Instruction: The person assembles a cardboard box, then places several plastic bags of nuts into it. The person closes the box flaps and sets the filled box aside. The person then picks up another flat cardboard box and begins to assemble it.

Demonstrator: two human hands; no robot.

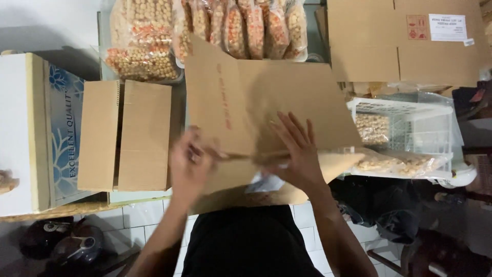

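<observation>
A flattened cardboard carton (266, 107) lies at the centre of the work table (77, 208), above a white tiled floor (138, 215). The right hand (297, 154) presses flat on it, fingers spread, gripping nothing. The left hand (190, 161) is blurred at the carton's lower flap; its grip cannot be told. At 9 o'clock sits a closed cardboard box (124, 136); at 12 o'clock, bags of snacks (205, 31); at 3 o'clock, a white plastic basket (410, 128).

Brown cardboard box (287, 97), red print; white crate (410, 128); orange-tan snack bags (148, 41).
</observation>
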